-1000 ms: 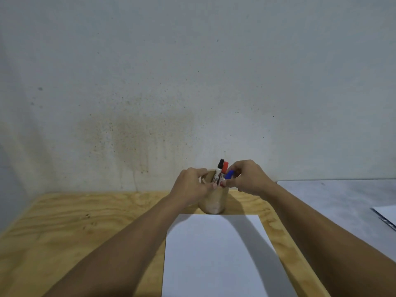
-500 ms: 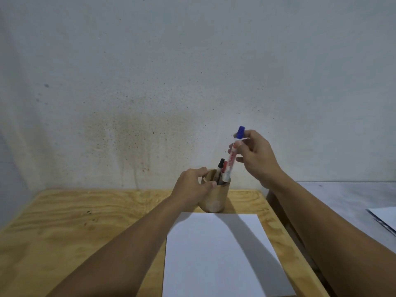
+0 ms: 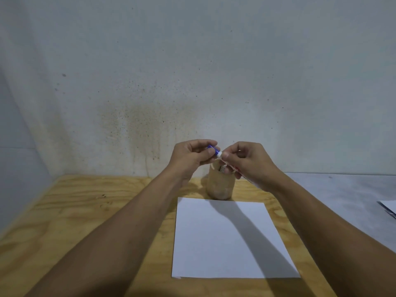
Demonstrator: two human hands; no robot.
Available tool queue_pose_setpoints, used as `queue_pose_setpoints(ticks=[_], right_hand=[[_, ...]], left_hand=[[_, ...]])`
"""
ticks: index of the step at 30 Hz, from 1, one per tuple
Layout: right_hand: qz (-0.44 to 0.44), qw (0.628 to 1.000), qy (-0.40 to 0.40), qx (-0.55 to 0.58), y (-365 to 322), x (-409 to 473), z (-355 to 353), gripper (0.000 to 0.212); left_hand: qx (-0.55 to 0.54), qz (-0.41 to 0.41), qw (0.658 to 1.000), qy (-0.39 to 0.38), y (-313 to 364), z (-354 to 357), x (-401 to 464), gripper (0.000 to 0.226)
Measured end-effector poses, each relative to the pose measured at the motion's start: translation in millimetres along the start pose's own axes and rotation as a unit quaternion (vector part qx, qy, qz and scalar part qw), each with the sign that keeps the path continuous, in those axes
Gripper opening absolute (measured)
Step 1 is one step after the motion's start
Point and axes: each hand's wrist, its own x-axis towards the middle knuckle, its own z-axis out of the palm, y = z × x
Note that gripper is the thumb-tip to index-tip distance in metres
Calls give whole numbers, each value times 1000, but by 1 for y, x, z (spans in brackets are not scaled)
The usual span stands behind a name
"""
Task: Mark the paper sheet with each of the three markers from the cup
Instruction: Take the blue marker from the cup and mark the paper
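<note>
A blue-capped marker (image 3: 219, 153) is held above the tan cup (image 3: 219, 186) by both hands. My right hand (image 3: 249, 162) grips its white barrel, which runs down and to the right through the fist. My left hand (image 3: 192, 156) pinches the blue cap (image 3: 211, 148) at the upper left end. The cup stands on the wooden table (image 3: 64, 221) just beyond the blank white paper sheet (image 3: 225, 239). Another marker's label shows inside the cup; my hands hide the rest.
A stained white wall rises right behind the table. To the right lies a grey surface (image 3: 342, 194) with the corner of another white sheet (image 3: 389, 207) at the frame edge. The table's left side is bare wood.
My right hand lifted the blue marker out of the cup and lowered it in front of me. My left hand let go of the cup and took hold of the cap.
</note>
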Motion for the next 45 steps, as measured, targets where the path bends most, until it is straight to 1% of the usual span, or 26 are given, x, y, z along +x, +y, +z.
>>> queue_pose_setpoints(ticks=[2, 6, 7, 9, 10, 12, 14, 16, 18, 19, 20, 23, 24, 25, 26, 27, 28, 30, 31, 32, 34, 35, 37, 39, 41, 45], right_hand=[[-14, 1000, 12, -11, 3, -1, 8, 16], [-46, 991, 59, -113, 14, -3, 25, 11], [-45, 989, 65, -124, 18, -3, 26, 10], [-33, 989, 58, -133, 25, -4, 28, 7], [-23, 991, 44, -127, 28, -6, 30, 5], [10, 999, 7, -36, 30, -11, 35, 5], [58, 994, -32, 84, 30, -14, 40, 16], [109, 975, -60, 186, 29, -15, 44, 25], [140, 950, -72, 271, 28, -16, 44, 29], [144, 941, -71, 296, 27, -15, 44, 29], [143, 936, -67, 315, 27, -14, 43, 29], [118, 917, -78, 373, 29, -14, 43, 35], [113, 919, -67, 372, 34, -16, 45, 35], [110, 930, -54, 345, 36, -16, 46, 33], [126, 939, -49, 315, 46, -12, 64, 29], [141, 949, -42, 278, 56, -9, 83, 25], [142, 955, -28, 259, 58, -9, 87, 24], [141, 961, -11, 236, 64, -9, 97, 21], [140, 965, -1, 223, 64, -8, 99, 16], [138, 967, 5, 216, 65, -7, 100, 9], [139, 969, 14, 204, 65, -6, 104, 2], [140, 971, 22, 191, 68, -5, 106, 5], [135, 978, 38, 153, 73, -5, 108, 15], [128, 985, 39, 107, 78, -4, 111, 20], [119, 990, 30, 65, 81, -2, 113, 19], [108, 992, 8, 58, 87, 1, 119, 12]], left_hand=[[18, 5, 999, 31, -5, -3, -3, 15], [7, -29, 993, 117, -12, -21, -4, 2], [27, -29, 990, 134, -15, -30, -4, 2], [139, -16, 978, 154, -23, -50, -4, 6], [208, -12, 965, 159, -27, -59, -6, 5], [303, -24, 939, 159, -39, -71, -13, 5], [332, -53, 929, 156, -54, -81, -20, 7], [337, -71, 926, 156, -71, -90, -24, 8], [395, -65, 907, 132, -78, -94, -29, 6], [420, -57, 897, 124, -79, -94, -30, 8], [425, -51, 895, 122, -78, -93, -29, 10], [420, -37, 899, 117, -77, -91, -27, 19], [421, -39, 899, 112, -79, -91, -31, 29], [423, -37, 899, 108, -80, -89, -33, 42], [431, -49, 893, 121, -93, -100, -40, 54], [445, -43, 883, 142, -104, -110, -49, 59], [464, 0, 871, 163, -106, -109, -56, 55], [499, 93, 844, 171, -108, -105, -73, 35], [507, 130, 839, 150, -104, -99, -78, 27], [511, 148, 840, 111, -102, -95, -82, 22], [517, 150, 842, 26, -101, -88, -89, 25], [522, 143, 841, -8, -103, -86, -93, 30], [538, 136, 831, -44, -105, -84, -96, 39], [544, 131, 827, -50, -105, -84, -96, 43], [544, 126, 828, -50, -104, -84, -95, 43], [549, 135, 823, -51, -107, -85, -95, 43]])
